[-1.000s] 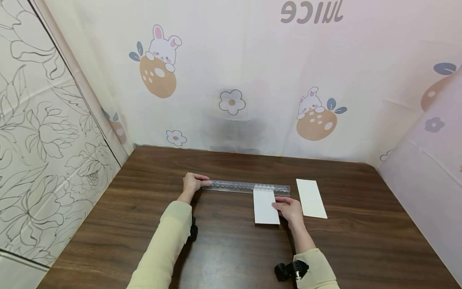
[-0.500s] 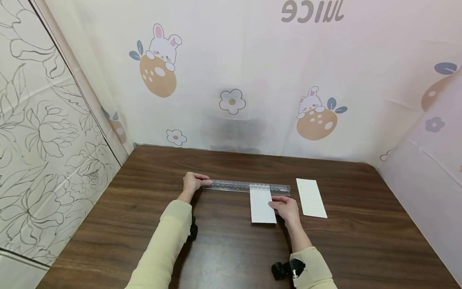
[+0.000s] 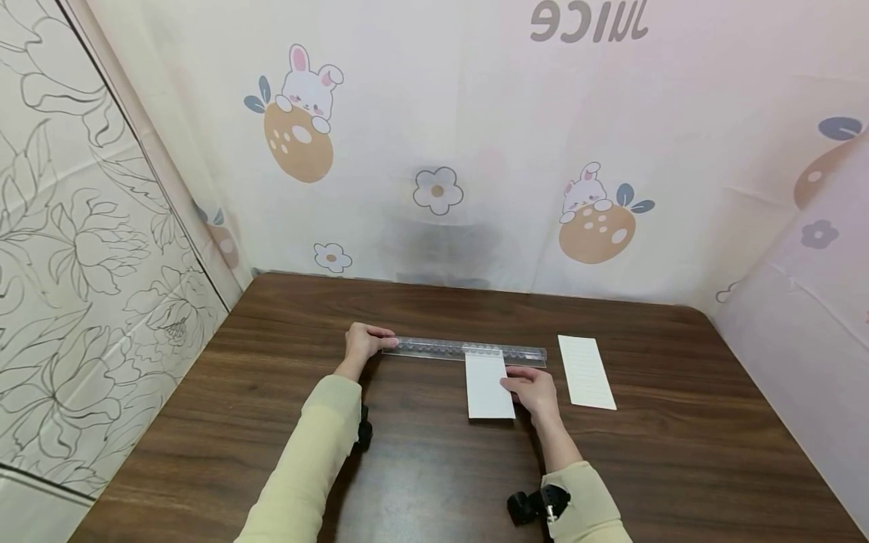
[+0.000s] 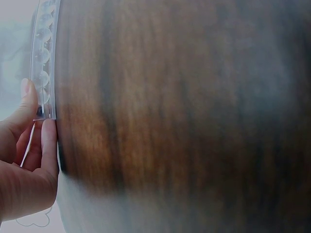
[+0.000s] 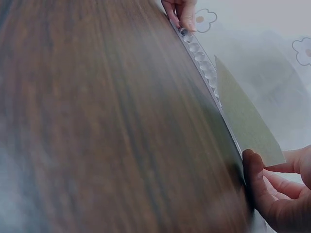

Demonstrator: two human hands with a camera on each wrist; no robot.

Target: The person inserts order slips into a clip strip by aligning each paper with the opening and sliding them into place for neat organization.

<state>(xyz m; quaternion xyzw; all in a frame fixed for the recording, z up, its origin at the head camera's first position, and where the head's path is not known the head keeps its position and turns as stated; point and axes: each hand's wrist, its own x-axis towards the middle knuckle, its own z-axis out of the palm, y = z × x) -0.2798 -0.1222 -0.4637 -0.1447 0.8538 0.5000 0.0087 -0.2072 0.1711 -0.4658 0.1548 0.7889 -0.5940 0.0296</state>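
Note:
A clear plastic ticket rail [image 3: 429, 348] with a row of round clear balls inside runs across the far part of the table. My left hand [image 3: 363, 345] pinches its left end between thumb and fingers; in the left wrist view the thumb lies on the clear face. A white paper slip [image 3: 489, 392] hangs from the right half of the rail, its top edge tucked in there. My right hand [image 3: 534, 390] pinches the slip's right edge, the thumb on one face and the fingers partly hidden behind. The slip's underside [image 5: 245, 116] shows in the right wrist view.
A second paper slip [image 3: 587, 373], faintly lined, lies on the brown wooden table [image 3: 285, 422] to the right of the rail. Behind the table hangs a pale printed cloth [image 3: 489, 136]; a flower-patterned panel [image 3: 102, 249] stands at the left.
My right hand has slid the paper slip a short way left along the ticket rail. The left hand and the rail have stayed in place.

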